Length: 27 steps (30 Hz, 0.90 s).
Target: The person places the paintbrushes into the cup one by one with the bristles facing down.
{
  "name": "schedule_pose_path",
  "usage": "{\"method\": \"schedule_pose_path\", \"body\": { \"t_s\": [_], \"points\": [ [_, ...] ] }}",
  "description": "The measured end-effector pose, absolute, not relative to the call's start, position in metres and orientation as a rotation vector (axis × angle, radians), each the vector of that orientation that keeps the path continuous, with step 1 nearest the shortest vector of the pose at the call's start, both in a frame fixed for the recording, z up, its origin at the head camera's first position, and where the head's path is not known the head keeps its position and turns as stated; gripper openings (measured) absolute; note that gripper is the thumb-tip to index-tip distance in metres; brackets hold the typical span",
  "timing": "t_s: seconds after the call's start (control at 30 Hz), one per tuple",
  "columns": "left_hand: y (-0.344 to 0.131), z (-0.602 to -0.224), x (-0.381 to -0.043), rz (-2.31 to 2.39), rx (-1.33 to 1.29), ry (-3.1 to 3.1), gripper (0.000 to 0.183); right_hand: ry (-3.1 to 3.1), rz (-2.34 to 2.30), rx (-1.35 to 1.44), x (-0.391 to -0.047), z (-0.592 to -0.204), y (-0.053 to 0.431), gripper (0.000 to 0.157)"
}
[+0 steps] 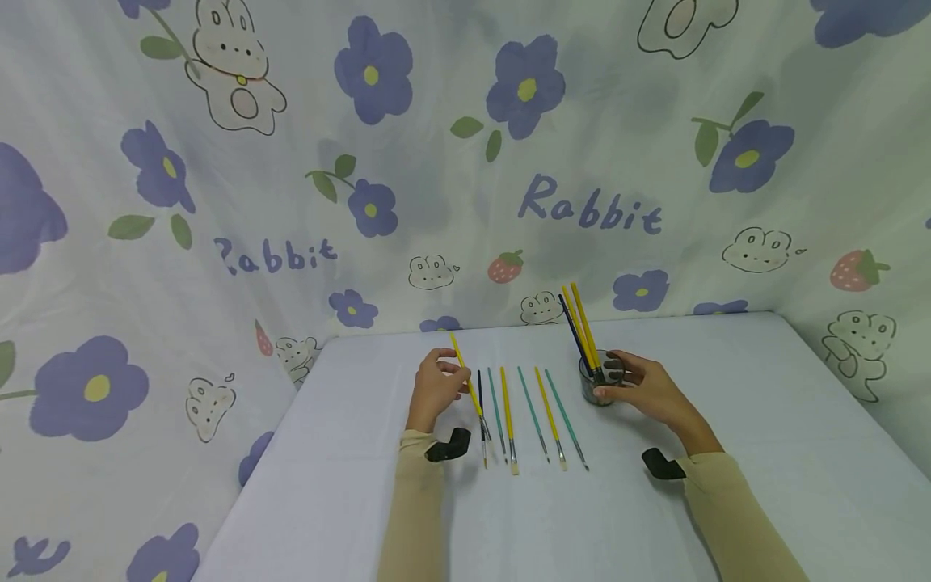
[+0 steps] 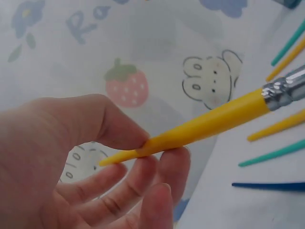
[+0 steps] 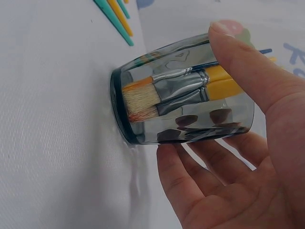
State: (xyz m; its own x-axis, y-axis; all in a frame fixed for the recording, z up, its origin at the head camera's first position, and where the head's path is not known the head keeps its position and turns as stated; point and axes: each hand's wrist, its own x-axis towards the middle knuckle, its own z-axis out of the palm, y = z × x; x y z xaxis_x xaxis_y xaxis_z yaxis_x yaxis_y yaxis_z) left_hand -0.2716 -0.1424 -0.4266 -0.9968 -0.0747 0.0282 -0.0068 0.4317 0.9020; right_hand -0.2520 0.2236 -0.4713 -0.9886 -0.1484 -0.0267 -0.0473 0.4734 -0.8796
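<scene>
My left hand [image 1: 436,386] pinches a yellow paintbrush [image 2: 209,123] near the thin end of its handle, thumb on one side and fingertips on the other. In the head view this brush slants with its bristles downward, overlapping a dark-handled paintbrush [image 1: 480,404] on the table. My right hand [image 1: 655,394] grips a clear glass cup [image 3: 167,125], thumb on one side and fingers round the other. Inside the cup, two yellow paintbrushes [image 3: 221,83] and a dark blue one [image 1: 572,323] stand bristles down, handles leaning out over the rim.
Between the hands, several paintbrushes lie in a loose row on the white tabletop [image 1: 538,525], including a yellow brush [image 1: 507,412] and a teal brush [image 1: 566,416], bristles toward me. A printed curtain [image 1: 451,194] hangs behind the table's far edge.
</scene>
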Motion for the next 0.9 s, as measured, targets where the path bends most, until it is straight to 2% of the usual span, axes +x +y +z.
{"method": "schedule_pose_path", "body": {
  "t_s": [0.9],
  "points": [
    [-0.104,-0.398,-0.268,-1.977,-0.009,-2.242,0.049,2.608,-1.558,-0.167,-0.251,-0.471,0.222,0.094]
  ]
}}
